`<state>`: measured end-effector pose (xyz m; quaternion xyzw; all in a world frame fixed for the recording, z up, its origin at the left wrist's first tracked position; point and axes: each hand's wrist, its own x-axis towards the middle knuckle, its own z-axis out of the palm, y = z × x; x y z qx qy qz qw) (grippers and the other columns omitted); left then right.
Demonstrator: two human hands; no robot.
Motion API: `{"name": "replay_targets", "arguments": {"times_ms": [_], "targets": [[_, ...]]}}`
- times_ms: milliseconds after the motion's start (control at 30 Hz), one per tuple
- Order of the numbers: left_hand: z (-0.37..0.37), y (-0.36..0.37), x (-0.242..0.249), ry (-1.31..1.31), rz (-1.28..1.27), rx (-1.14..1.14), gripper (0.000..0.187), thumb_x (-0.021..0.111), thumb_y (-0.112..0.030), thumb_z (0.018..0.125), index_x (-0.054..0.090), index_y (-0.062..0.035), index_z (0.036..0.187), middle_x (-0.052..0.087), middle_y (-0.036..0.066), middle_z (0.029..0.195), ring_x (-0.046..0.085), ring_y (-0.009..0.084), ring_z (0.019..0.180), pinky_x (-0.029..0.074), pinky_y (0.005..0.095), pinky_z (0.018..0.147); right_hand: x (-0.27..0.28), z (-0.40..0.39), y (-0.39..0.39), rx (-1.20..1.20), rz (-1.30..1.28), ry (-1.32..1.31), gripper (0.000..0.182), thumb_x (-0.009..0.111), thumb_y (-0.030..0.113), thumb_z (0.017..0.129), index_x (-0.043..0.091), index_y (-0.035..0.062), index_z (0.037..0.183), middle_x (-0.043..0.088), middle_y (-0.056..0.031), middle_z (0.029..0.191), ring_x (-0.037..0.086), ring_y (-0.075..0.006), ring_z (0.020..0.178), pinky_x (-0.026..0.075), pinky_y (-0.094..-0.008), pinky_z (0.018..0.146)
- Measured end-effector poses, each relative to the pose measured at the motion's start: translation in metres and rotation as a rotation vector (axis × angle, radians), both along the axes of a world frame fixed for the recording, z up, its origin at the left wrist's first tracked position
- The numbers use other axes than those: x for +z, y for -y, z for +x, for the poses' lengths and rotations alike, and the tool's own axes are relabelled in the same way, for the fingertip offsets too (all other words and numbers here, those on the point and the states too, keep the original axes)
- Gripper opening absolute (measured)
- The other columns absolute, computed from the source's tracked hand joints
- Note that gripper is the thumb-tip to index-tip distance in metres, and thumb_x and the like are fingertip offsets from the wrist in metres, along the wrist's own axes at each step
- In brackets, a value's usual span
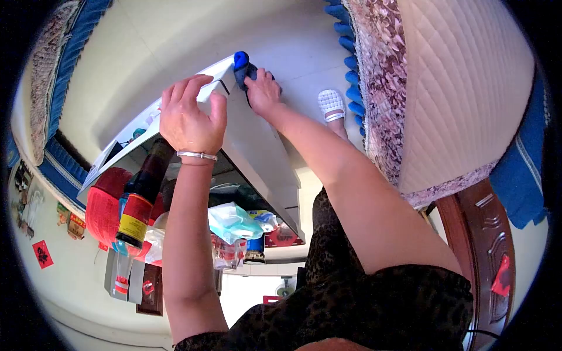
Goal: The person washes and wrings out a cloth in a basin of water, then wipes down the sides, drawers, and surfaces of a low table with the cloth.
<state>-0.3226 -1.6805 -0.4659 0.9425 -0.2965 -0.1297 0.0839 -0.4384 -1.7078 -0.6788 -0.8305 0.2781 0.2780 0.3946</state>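
Observation:
My right hand [264,91] is closed on a dark grey cloth [240,75] with a bright blue end, against the end corner of a white cabinet [243,131]. I cannot make out whether the cloth is a sock or a rag. Above the cabinet's dark glossy top [234,178] is my left hand [193,117], its thumb apart and fingers loosely bent, with nothing visible in it. A silver bangle [197,155] circles the left wrist. Close to that wrist stands a dark bottle [142,196] with a red and yellow label.
Near the bottle are a red mesh item [105,202], a teal and white plastic pack [233,222] and a blue jar [254,248]. To the right is a bed with a quilted cover [462,88] and blue ruffle. A foot in a white slipper [331,103] rests on the floor.

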Motion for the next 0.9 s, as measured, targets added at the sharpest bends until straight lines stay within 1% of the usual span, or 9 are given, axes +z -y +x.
{"name": "replay_targets", "arguments": {"times_ms": [200,300,433,467,567,600,700,833,900], "targets": [[-0.001,-0.001,0.0,-0.01,0.01,0.006,0.02,0.059,-0.022,0.075,0.068,-0.014,0.092,0.066,0.004,0.096,0.059,0.0268,0.094,0.048,0.0366,0.082,-0.016,0.019,0.014,0.066,-0.089,0.119,0.024,0.05,0.021,0.088,0.064,0.0197,0.108,0.047,-0.0153,0.115,0.049,-0.033,0.109,0.045,-0.044,0.088],[-0.001,-0.001,0.001,-0.006,-0.015,0.013,0.02,0.059,-0.022,0.074,0.068,-0.0138,0.09,0.066,0.004,0.095,0.059,0.0266,0.093,0.048,0.0364,0.081,-0.004,-0.001,0.006,0.016,-0.01,-0.002,0.026,0.049,0.022,0.089,0.064,0.0224,0.11,0.048,-0.0135,0.116,0.049,-0.0323,0.11,0.044,-0.0455,0.09],[0.0,0.0,0.002,-0.014,0.013,0.01,0.02,0.059,-0.021,0.073,0.068,-0.0134,0.09,0.066,0.004,0.095,0.059,0.0266,0.094,0.048,0.0362,0.081,0.0,0.004,0.028,-0.11,0.227,-0.126,0.027,0.052,0.026,0.089,0.064,0.0239,0.113,0.047,-0.0126,0.121,0.05,-0.0312,0.113,0.044,-0.0458,0.093],[0.001,0.001,0.002,-0.009,0.013,0.003,0.02,0.06,-0.021,0.073,0.068,-0.0133,0.09,0.067,0.004,0.096,0.059,0.0266,0.094,0.048,0.0362,0.081,-0.011,0.005,0.034,-0.198,0.312,-0.107,0.032,0.054,0.031,0.089,0.061,0.0218,0.118,0.054,-0.0136,0.122,0.054,-0.0299,0.112,0.044,-0.0451,0.093],[0.001,0.0,0.001,-0.015,-0.037,-0.001,0.02,0.06,-0.02,0.073,0.068,-0.013,0.09,0.067,0.004,0.096,0.059,0.0269,0.094,0.048,0.0364,0.081,-0.041,0.02,0.044,-0.532,0.785,-0.027,0.038,0.054,0.034,0.089,0.059,0.0178,0.122,0.061,-0.0153,0.117,0.059,-0.0303,0.108,0.045,-0.0441,0.093],[0.002,0.0,0.001,-0.017,-0.043,-0.007,0.02,0.061,-0.02,0.072,0.068,-0.0131,0.09,0.067,0.004,0.096,0.059,0.0267,0.093,0.048,0.0364,0.081,-0.046,0.025,0.036,-0.509,0.77,0.026,0.041,0.054,0.037,0.089,0.059,0.0131,0.122,0.065,-0.0163,0.112,0.061,-0.0329,0.105,0.046,-0.0432,0.093],[0.001,0.001,0.001,-0.023,-0.041,0.022,0.019,0.061,-0.019,0.072,0.068,-0.0131,0.088,0.067,0.004,0.096,0.06,0.0267,0.093,0.048,0.0366,0.081,-0.01,0.037,0.027,-0.409,0.323,-0.086,0.041,0.054,0.037,0.089,0.061,0.0118,0.12,0.064,-0.0156,0.113,0.06,-0.0341,0.107,0.046,-0.0422,0.092],[0.002,0.003,0.002,-0.052,-0.029,0.031,0.019,0.06,-0.018,0.071,0.068,-0.0129,0.087,0.067,0.004,0.095,0.06,0.0269,0.092,0.048,0.0363,0.081,0.018,0.015,0.024,-0.253,0.297,-0.201,0.045,0.053,0.037,0.088,0.057,0.0117,0.125,0.061,-0.0143,0.119,0.058,-0.0336,0.11,0.044,-0.0439,0.094],[0.003,0.003,0.004,-0.06,-0.025,0.031,0.019,0.06,-0.018,0.07,0.067,-0.0128,0.086,0.067,0.004,0.094,0.06,0.0269,0.092,0.048,0.0362,0.08,0.028,-0.006,0.022,-0.323,0.366,-0.215,0.044,0.053,0.036,0.089,0.057,0.0113,0.124,0.062,-0.0146,0.118,0.058,-0.0338,0.11,0.044,-0.043,0.094]]}}
